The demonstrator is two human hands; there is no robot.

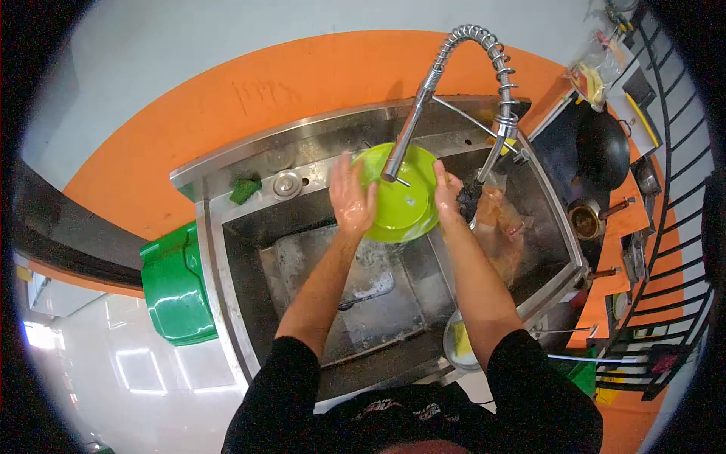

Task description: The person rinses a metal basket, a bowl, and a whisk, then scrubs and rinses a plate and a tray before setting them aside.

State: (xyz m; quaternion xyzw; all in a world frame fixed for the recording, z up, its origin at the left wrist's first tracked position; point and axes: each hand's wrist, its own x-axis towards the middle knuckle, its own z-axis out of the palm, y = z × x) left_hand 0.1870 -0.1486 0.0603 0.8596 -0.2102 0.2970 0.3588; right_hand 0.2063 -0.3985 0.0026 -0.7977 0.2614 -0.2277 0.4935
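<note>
A lime-green plate [401,204] is tilted beneath the head of the spring faucet [404,144], over the sink [242,272]. My right hand [448,189] grips its right rim, thumb on the front and fingers curled behind. On the plate's left side is my left hand [352,198], wet and slightly blurred, with its fingers stretched out and spread. Whitish suds show near the plate's middle and lower edge. Below, a flat metal tray [318,261] lies in the basin, with a dark-handled utensil [370,291] on it.
A green scrub pad [244,190] and a round metal drain piece [287,184] lie on the back ledge. Reddish items [499,219] sit in the right basin. A bowl with a yellow sponge [461,338] is at the front edge. A green bin [178,287] stands left, a black wok [603,151] right.
</note>
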